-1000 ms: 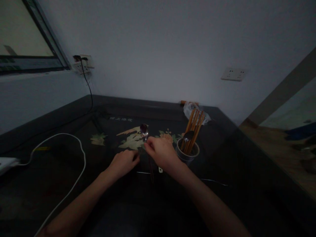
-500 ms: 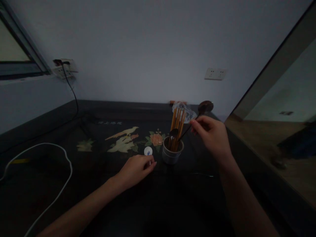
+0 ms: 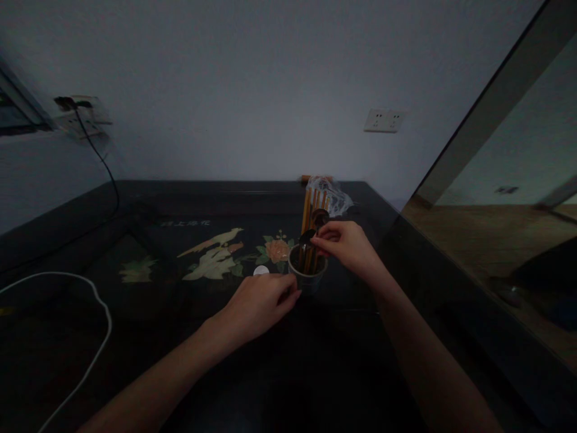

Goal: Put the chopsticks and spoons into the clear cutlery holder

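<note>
A round grey cup (image 3: pixel 308 280) stands on the dark table (image 3: pixel 189 337) and holds several wooden chopsticks (image 3: pixel 311 207) and a spoon. My right hand (image 3: pixel 348 245) is over the cup's rim, fingers pinched on the handle of a dark metal spoon (image 3: pixel 320 218) whose bowl points up. My left hand (image 3: pixel 258 304) lies on the table just left of the cup, fingers curled, closed on something I cannot make out. A small white disc (image 3: pixel 260 271) lies by its fingertips.
The tabletop carries an inlaid bird and flower picture (image 3: pixel 225 255). A crumpled clear plastic bag (image 3: pixel 331 195) lies behind the cup. A white cable (image 3: pixel 85 337) loops at the left, and a black cord (image 3: pixel 101 168) runs up to a wall socket. The table's right edge borders a wooden floor.
My right hand lifted the spoon from the table centre, swung it up to the right, and has brought it down over the cup. My left hand slid right toward the cup.
</note>
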Motion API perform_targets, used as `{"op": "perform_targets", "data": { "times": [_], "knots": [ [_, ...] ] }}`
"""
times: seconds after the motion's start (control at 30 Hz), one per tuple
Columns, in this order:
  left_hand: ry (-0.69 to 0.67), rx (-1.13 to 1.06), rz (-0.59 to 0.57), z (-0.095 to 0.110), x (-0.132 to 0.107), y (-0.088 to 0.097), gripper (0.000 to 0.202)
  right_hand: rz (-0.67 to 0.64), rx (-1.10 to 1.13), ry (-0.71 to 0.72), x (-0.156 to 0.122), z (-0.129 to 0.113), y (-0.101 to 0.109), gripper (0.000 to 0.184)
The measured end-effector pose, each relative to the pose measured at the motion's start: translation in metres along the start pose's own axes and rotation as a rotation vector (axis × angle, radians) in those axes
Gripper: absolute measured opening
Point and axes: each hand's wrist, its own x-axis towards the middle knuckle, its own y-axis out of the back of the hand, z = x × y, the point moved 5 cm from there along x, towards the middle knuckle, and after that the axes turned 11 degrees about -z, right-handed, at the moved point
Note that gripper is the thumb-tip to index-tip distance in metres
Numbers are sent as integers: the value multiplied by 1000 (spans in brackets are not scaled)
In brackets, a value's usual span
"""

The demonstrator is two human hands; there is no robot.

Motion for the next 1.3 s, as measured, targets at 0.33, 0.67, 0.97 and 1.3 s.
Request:
{"op": "perform_targets", "data": {
  "times": [0.33,0.67,0.97,1.3],
  "knots": [
    [38,40,26,-17,13,-5,18,-37,-211,-46,7,10,-3,14],
    [39,28,34,-18,14,-8,19,-154,-168,-79,12,26,-6,19],
    [40,40,26,-19,14,-6,21,-64,-265,-111,11,24,-2,21],
    [53,56,31,-19,13,-4,23,-110,-372,-119,6,17,3,27]
  ]
}}
